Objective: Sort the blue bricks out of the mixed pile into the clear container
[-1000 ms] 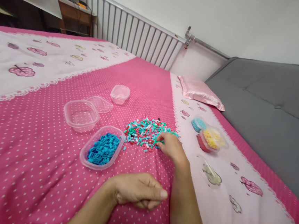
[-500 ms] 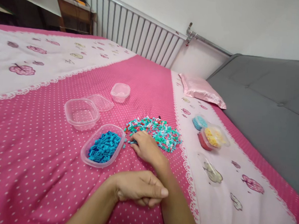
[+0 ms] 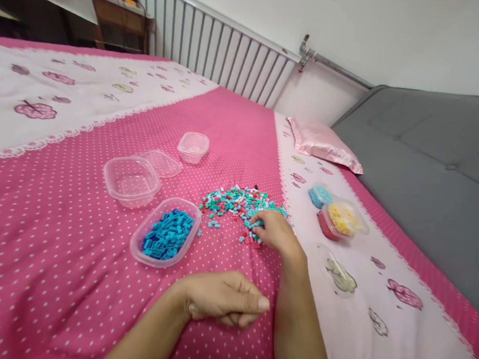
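A loose pile of small toy building bricks [image 3: 238, 199] in teal, green, red and white lies on the pink polka-dot bedspread. My right hand [image 3: 275, 232] is at the pile's near right side, its bent fingers apart and touching the bricks. Closer to me, my left hand [image 3: 229, 300] is closed in a fist above the bedspread, thumb against the curled fingers; whatever may be inside is hidden. Left of the pile, a clear plastic tub [image 3: 136, 248] holds many blue bricks [image 3: 168, 233].
Behind the blue bricks are a clear tub [image 3: 132, 181], a clear lid [image 3: 163, 163] and a smaller tub [image 3: 193, 146]. At right sit containers of light blue [image 3: 320, 195], yellow [image 3: 342, 219] and red pieces, near another lid [image 3: 336, 270]. A pink pillow [image 3: 324, 144] lies farther back.
My right hand has moved right across the pile, from its left part to its near right side. Bricks near the left front now lie more spread out. My left fist has stayed put.
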Tool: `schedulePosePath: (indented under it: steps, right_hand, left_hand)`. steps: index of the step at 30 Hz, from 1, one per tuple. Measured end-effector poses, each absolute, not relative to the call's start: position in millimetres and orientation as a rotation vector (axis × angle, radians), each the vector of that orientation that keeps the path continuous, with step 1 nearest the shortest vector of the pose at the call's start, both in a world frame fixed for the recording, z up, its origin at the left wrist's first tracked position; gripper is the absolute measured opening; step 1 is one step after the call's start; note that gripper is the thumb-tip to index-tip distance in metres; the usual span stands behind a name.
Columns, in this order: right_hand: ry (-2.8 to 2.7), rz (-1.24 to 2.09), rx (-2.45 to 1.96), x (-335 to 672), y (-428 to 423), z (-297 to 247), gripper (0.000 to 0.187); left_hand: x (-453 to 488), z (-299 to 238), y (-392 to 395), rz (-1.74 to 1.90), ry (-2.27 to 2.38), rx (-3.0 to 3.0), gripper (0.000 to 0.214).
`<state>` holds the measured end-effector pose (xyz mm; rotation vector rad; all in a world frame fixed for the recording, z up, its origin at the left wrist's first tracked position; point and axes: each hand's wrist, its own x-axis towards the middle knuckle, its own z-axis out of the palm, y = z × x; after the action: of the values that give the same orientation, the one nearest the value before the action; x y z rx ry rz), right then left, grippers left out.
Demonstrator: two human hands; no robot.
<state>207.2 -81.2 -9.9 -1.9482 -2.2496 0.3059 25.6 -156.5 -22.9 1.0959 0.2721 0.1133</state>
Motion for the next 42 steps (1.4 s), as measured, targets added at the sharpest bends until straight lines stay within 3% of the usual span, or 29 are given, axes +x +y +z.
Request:
schedulePosePath:
  steps: [11,20,24,29,33,38,42]
  right_hand:
    - [-2.334,0.283,-1.395,148,-74,-39,0.051]
    - [-2.467,0.518,-1.245,154,-80,-23,0.031]
    - [-2.486,0.619,-1.384,174,-88,-7,0.027]
    - [-2.346,0.469,-1.597,186,-87,0,0.024]
    - [-2.317,0.328,-1.383,162,-82,-16,0.034]
    - [-2.487,0.422,-1.303,127,-86,-37,0.051]
    - [-2.526,0.506,-1.265,132,-90,-32,0.046]
  left_hand:
    - [26,-26,-156,0.133,0.275,1.076,0.047]
    - [26,-25,-157,0.137,0.308,1.078,0.048]
    - [26,-25,-157,0.120,0.293,1.056,0.049]
    - [25,-25,-157,0.115,0.299,1.056,0.049]
    - [25,-24,-157,0.109,0.295,1.071,0.049]
    - [25,-23,-157,0.119,0.296,1.093,0.051]
    - [25,-24,-157,0.117,0.294,1.102,0.050]
